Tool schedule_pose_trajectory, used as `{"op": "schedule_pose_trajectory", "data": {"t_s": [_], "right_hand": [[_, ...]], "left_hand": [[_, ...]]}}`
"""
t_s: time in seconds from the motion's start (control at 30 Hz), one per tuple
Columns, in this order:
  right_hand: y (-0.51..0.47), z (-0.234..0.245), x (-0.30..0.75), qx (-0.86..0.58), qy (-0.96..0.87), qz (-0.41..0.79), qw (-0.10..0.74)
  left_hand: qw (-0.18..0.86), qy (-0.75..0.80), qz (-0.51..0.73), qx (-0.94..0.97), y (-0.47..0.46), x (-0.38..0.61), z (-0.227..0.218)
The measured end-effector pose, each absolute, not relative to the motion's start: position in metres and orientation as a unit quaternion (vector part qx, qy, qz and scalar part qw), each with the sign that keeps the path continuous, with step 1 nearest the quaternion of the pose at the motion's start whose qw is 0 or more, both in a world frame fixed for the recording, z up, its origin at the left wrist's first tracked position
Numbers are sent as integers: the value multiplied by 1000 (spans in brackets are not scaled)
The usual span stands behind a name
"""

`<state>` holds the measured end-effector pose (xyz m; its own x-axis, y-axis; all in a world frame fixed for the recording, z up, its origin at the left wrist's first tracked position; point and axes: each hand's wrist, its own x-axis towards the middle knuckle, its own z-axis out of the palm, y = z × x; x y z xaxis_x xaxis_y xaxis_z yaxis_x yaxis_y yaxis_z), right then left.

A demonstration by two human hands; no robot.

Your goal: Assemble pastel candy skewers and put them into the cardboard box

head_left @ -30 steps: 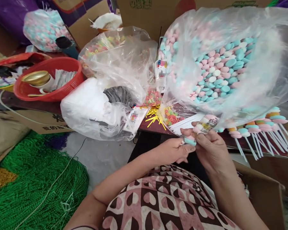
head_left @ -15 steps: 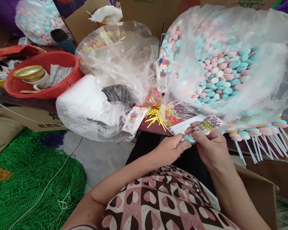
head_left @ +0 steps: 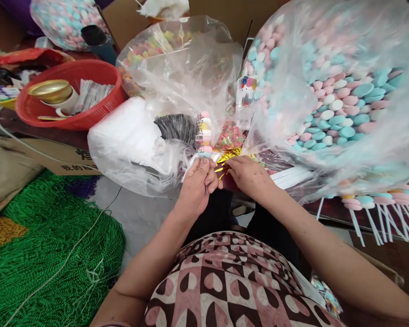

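Note:
My left hand (head_left: 200,184) is closed around the lower end of a marshmallow skewer (head_left: 204,134), held upright. Pink, white, yellow and blue marshmallows are stacked in its clear printed wrapper. The stick is mostly hidden in my fingers. My right hand (head_left: 250,175) reaches to a bundle of gold twist ties (head_left: 229,155) at the table's front edge, with its fingertips pinched at the tie ends. Just right of that hand lie white paper sticks (head_left: 291,177). Behind the left hand is a plastic bag with a stack of dark-printed wrappers (head_left: 175,129).
At the right stands a large open bag of marshmallows (head_left: 341,109), with finished skewers (head_left: 368,200) along the table edge below it. A bag of ring gummies (head_left: 167,41) sits behind. To the left are a red basket (head_left: 98,106) and green bead strings (head_left: 61,245) on the floor.
The hands have parted. The left hand has moved left and now raises the wrapped marshmallow skewer upright. The right hand has let go of the wrapper and moved left to the gold ties.

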<state>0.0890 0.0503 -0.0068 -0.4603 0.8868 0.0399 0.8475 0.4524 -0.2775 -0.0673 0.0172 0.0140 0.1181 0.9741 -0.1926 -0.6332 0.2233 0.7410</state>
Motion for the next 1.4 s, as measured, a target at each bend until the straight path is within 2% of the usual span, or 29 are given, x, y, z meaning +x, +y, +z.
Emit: {"op": "schedule_pose_trajectory", "data": {"t_s": [0.07,0.13,0.3,0.4,0.6,0.7,0.77,0.93,1.03,1.1,1.23,1.4], "right_hand": [[54,-7,88,-516,-855,46,7],[55,-6,87,-512,-858,9,-40],[66,-6,88,-502,-863,-1,-55],[76,-9,97,-537,-842,55,0],[81,-16,123,-599,-717,255,249],[82,-17,126,-595,-684,286,311],[82,-17,120,-611,-691,260,287],[77,-16,90,-630,-760,119,110],[74,-19,83,-652,-747,88,91],[76,-23,88,-649,-738,121,140],[80,-30,102,-622,-669,267,308],[77,-17,105,-569,-549,428,439]], "left_hand": [[706,341,571,243,17,-69,12],[710,344,565,241,16,-69,9],[719,347,554,236,17,-68,4],[717,351,555,235,19,-69,3],[721,350,549,237,19,-66,-2],[723,351,543,244,19,-62,-4],[722,351,543,245,20,-61,-5],[720,359,542,243,20,-60,-5],[718,365,541,243,20,-61,-5],[718,361,541,245,20,-62,-6],[721,354,541,250,20,-61,-7],[718,371,527,263,20,-57,-6]]}}
